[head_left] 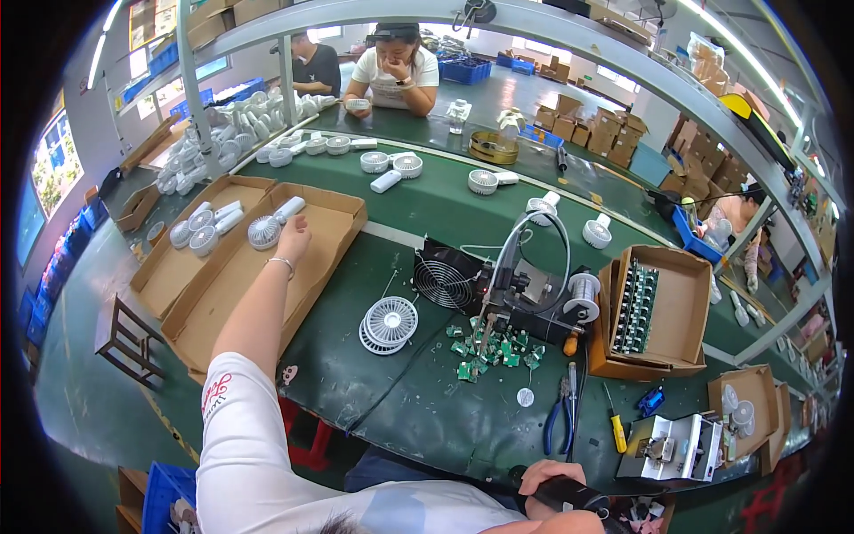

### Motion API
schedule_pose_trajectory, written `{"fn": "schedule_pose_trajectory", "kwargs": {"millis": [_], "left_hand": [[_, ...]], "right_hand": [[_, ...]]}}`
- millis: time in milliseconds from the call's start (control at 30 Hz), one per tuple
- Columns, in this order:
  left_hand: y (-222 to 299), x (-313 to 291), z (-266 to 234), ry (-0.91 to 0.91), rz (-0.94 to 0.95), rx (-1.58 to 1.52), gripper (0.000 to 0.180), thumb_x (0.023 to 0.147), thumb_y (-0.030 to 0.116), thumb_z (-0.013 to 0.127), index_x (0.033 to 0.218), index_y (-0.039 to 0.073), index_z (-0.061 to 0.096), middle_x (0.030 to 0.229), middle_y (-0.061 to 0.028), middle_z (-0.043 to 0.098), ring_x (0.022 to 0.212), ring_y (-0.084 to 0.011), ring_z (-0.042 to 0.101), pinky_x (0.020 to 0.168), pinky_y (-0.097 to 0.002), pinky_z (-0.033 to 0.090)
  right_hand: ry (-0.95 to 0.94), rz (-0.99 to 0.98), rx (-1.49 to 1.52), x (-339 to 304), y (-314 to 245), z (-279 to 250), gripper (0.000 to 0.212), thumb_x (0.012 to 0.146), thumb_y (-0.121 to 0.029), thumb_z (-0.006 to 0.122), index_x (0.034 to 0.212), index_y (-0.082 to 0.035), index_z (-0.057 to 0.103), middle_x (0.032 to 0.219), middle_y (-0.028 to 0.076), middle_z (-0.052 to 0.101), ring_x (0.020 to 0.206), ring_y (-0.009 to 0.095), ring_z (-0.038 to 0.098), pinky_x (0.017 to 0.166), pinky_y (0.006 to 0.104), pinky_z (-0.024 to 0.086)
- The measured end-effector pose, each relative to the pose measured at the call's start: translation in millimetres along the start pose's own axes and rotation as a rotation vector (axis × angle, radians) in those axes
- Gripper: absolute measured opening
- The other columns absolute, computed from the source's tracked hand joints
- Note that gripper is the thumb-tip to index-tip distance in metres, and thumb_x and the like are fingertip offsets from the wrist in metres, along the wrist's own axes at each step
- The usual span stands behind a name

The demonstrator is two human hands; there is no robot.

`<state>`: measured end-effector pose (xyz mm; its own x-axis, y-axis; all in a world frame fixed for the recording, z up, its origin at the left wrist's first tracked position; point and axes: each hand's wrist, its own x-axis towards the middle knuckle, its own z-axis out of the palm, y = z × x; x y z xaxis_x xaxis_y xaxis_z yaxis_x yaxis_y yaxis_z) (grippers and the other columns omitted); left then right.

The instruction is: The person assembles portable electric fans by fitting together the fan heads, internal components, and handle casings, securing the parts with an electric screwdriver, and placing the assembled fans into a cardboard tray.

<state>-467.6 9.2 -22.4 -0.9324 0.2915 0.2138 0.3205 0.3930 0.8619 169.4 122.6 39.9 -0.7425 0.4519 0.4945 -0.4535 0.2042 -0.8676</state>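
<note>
My left arm stretches out to a cardboard tray (222, 311) at the left. My left hand (294, 238) is curled at the handle of a white handheld fan (264, 232) lying in that tray; its fingertips are partly hidden. Close to my body at the lower right, my right hand (550, 479) is closed around a black cylindrical tool (569, 492), whose exact kind I cannot make out. Round white fan grilles (390, 322) lie on the green table in front of me.
Beyond the grilles stand a black square blower fan (442, 281) and a soldering stand with a solder spool (583, 297). Green circuit boards (485, 353) are scattered before it. Pliers (558, 416), a yellow screwdriver (617, 425) and a metal fixture (673, 448) lie rightward. A person (400, 76) sits opposite.
</note>
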Motion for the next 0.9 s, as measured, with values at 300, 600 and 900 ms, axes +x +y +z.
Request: {"fn": "schedule_pose_trajectory", "kwargs": {"millis": [300,600,900], "left_hand": [[-30,47,1,0.053,-0.163,0.130,0.095,0.083,0.025,0.066,0.149,0.008,0.000,0.122,-0.0222,0.054,0.106,-0.0321,0.057,0.090,-0.0368,0.047],[-18,74,-6,0.099,-0.521,-0.115,0.098,0.083,0.044,0.063,0.149,0.012,-0.003,0.096,-0.0222,0.061,0.058,-0.0312,0.064,0.049,-0.0420,0.057],[-43,48,-19,-0.110,-0.185,0.048,0.030,0.086,0.023,0.058,0.111,0.007,0.062,0.094,-0.0114,0.064,0.085,-0.0221,0.060,0.079,-0.0332,0.047]], "right_hand": [[0.121,-0.034,0.110,28,-1,14,0.058,0.064,0.007,0.077,0.111,-0.002,0.044,0.072,0.013,0.062,0.063,0.026,0.061,0.063,0.0357,0.050],[0.034,0.094,-0.102,9,8,-1,0.055,0.064,0.015,0.062,0.113,-0.003,0.049,0.079,0.010,0.063,0.074,0.025,0.062,0.071,0.0369,0.050],[-0.085,0.113,-0.194,25,7,7,0.049,0.062,0.007,0.064,0.109,-0.001,0.053,0.075,0.010,0.065,0.069,0.023,0.063,0.067,0.0332,0.050]]}}
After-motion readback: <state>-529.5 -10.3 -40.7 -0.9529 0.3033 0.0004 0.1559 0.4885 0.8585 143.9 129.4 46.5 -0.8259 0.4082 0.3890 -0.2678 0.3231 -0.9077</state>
